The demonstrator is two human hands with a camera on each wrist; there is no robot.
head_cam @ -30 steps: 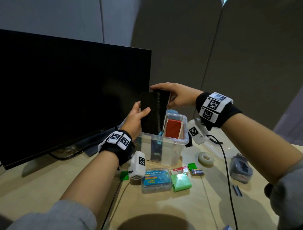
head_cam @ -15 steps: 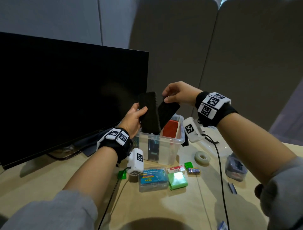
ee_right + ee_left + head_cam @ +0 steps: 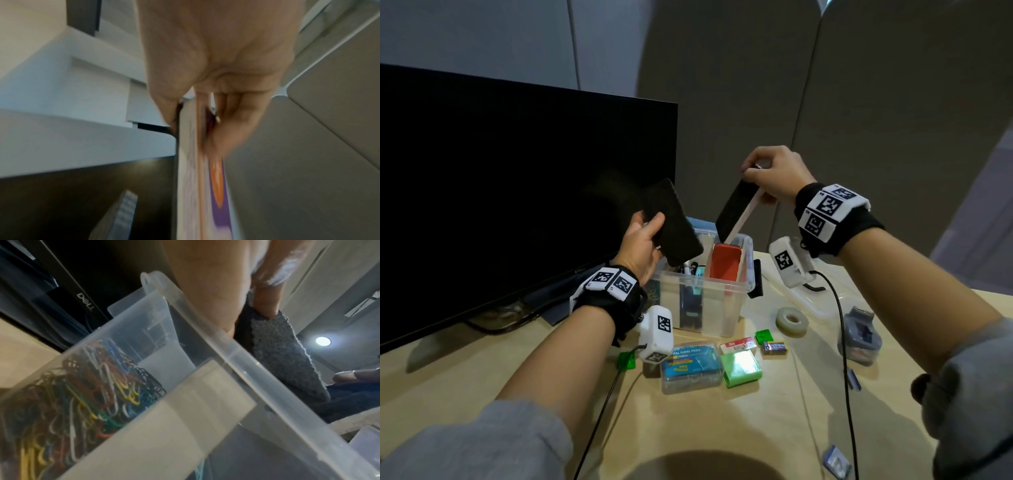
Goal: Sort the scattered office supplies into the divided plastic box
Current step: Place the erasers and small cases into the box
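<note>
The clear divided box (image 3: 748,246) stands behind the loose supplies, with an orange-red block (image 3: 723,267) upright in its right compartment and pens in the middle. My left hand (image 3: 645,240) grips a black foam pad (image 3: 671,222) tilted above the box's left side; the left wrist view shows a finger on that grey-black pad (image 3: 277,350) over the box rim (image 3: 205,318), with coloured paper clips (image 3: 82,386) inside. My right hand (image 3: 770,174) pinches the top of a thin black-backed pad (image 3: 736,212), slanted down toward the right compartment. Its pale edge (image 3: 189,170) shows in the right wrist view.
A black monitor (image 3: 517,185) fills the left. In front of the box lie a floss-pick case (image 3: 691,366), a green note pad (image 3: 743,368), green clips (image 3: 763,335), a battery (image 3: 775,346) and a tape roll (image 3: 792,320). A grey dispenser (image 3: 859,337) sits at right; wrist cables trail over the table.
The two black pads, held together a second ago, have come apart. My right hand carried its thin pad right and upward; my left tilted the foam pad leftward.
</note>
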